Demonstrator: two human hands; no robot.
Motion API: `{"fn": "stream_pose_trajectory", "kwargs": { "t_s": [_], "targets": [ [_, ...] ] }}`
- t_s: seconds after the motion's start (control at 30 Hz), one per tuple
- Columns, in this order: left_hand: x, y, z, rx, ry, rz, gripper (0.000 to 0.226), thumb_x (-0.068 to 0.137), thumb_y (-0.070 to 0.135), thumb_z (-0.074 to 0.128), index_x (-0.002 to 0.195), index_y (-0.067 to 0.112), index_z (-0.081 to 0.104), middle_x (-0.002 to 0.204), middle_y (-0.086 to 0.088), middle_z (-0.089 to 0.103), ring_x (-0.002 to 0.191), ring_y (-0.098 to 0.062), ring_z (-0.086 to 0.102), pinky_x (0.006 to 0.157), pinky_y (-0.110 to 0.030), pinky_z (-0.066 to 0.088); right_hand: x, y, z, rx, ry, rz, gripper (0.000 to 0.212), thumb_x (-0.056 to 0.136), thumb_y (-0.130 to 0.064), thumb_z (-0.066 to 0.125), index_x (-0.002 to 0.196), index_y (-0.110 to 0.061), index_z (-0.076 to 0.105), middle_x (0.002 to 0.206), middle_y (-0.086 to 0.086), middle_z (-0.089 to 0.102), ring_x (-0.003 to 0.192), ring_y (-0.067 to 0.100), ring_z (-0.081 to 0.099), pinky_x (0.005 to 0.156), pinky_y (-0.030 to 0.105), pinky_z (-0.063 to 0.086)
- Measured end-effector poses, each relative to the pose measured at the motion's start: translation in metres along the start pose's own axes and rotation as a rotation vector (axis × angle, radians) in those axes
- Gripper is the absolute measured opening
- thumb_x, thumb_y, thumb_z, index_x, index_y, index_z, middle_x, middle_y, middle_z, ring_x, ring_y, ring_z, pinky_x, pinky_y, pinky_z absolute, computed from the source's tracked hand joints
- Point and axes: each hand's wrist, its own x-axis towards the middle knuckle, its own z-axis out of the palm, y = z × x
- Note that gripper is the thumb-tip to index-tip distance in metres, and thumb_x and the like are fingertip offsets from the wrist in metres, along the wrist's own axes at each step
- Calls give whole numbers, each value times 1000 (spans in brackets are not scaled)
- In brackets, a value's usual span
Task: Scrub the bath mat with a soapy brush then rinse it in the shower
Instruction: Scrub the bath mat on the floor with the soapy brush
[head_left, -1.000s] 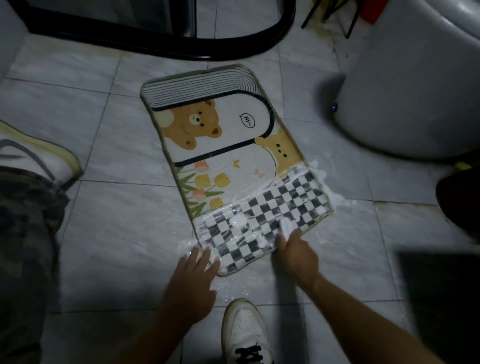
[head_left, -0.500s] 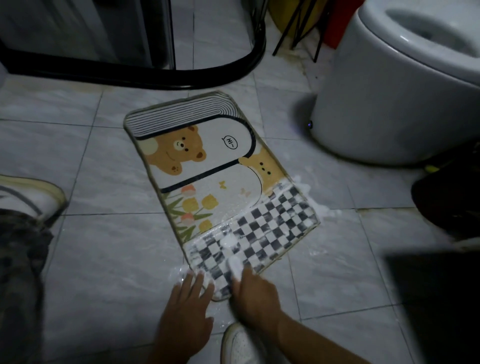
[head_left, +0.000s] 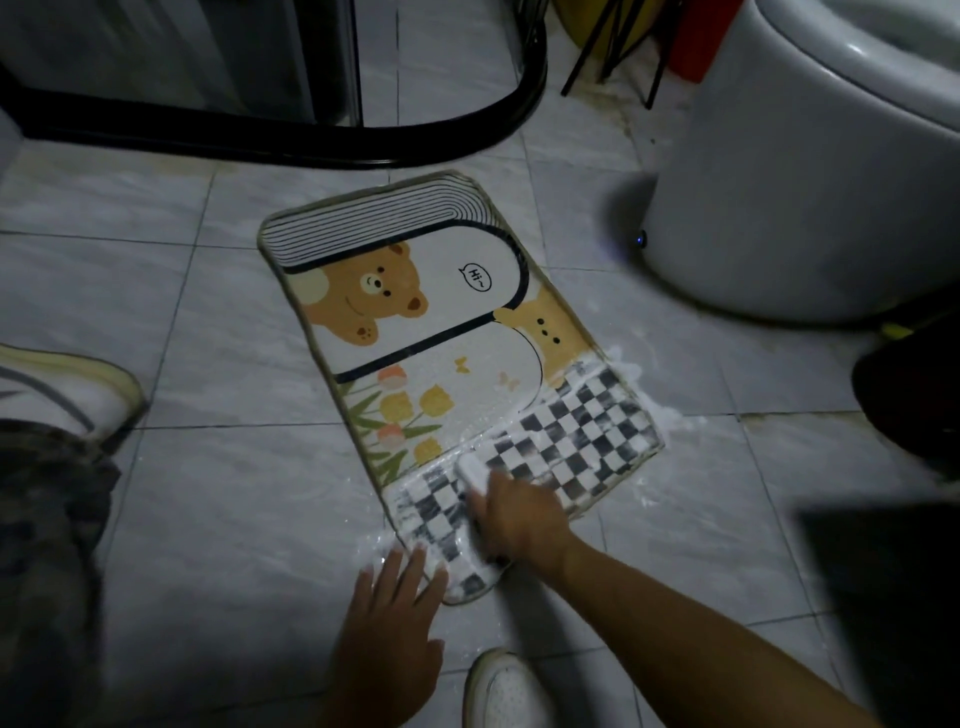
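The mat (head_left: 441, 322) lies flat on the tiled floor (head_left: 208, 493), slanted between the shower (head_left: 415, 137) curb and the toilet (head_left: 779, 208), its striped end just short of the curb. That looks like a handy spot: hard ground to scrub against, and only a short carry to the rinse. The right hand (head_left: 519, 519) is curled over a white brush (head_left: 471, 470), knuckles up and fingers wrapped round its back. The brush's far end pokes out over the checkered band at the mat's near end, so the bristles seem to be bearing straight down into the pile. The left hand (head_left: 389, 639) lies palm down with its fingers spread. Its tips reach the mat's near corner, most likely to pin that corner so the strokes do not drag or bunch the mat on the wet tile. Suds (head_left: 628, 374) cover the checkered band and spill over its right edge onto the floor, while the bear and flower panels look bare of foam. By that, scrubbing has covered only the near end, and rinsing is not yet due. A white shoe (head_left: 504, 691) is planted just behind the hands, which suggests a low crouch.
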Motion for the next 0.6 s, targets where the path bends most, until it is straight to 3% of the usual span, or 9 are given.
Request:
{"fn": "stream_pose_trajectory", "kwargs": {
  "t_s": [0.1,0.2,0.27,0.33,0.4,0.47,0.53,0.6],
  "targets": [
    [-1,0,-3,23,16,21,93,43,58,83,128,24,67,139,-14,63,123,-41,63,111,-51,20,-9,-14,-6,-141,-62,-193,52,105,-65,29,117,-18,49,90,3,62,74,19,61,72,36,53],
    [-3,-2,-5,37,50,39,89,49,56,80,131,27,63,143,-11,61,127,-39,60,117,-54,29,14,20,-29,8,32,8,44,105,-59,33,111,-19,49,90,1,63,72,15,61,69,36,57],
    [-4,0,-7,31,27,17,86,50,57,79,130,27,66,141,-10,62,127,-38,61,105,-57,45,28,43,-38,67,72,186,39,107,-54,36,106,-17,47,98,5,66,77,18,61,73,37,56],
    [-3,6,-10,21,17,-18,82,53,58,76,129,27,68,141,-9,62,127,-37,61,99,-57,50,31,34,-31,134,47,233,41,106,-56,36,103,-16,48,95,5,66,75,17,60,72,35,54],
    [-4,11,-8,13,15,-59,78,56,58,73,128,28,69,143,-8,61,130,-36,59,100,-57,49,24,-3,-13,126,-16,112,41,106,-56,37,103,-17,49,89,3,64,71,16,60,67,34,54],
    [-7,15,-7,-5,19,-97,75,60,57,72,130,29,69,146,-8,58,133,-36,56,103,-57,47,15,-33,1,49,-85,-43,39,106,-55,36,105,-17,46,95,6,67,75,21,59,68,35,47],
    [-11,20,-6,-51,49,-131,72,65,53,70,132,27,67,148,-10,56,136,-36,53,107,-57,45,13,-35,-3,-12,-88,-128,41,107,-56,34,110,-17,46,102,10,66,82,26,60,71,37,44],
    [-20,29,-4,-96,91,-129,68,73,49,66,136,24,62,150,-10,53,141,-35,47,113,-56,41,10,-12,-17,-56,-66,-198,43,107,-58,31,113,-18,46,98,5,65,78,21,60,66,34,46]
  ]
}}
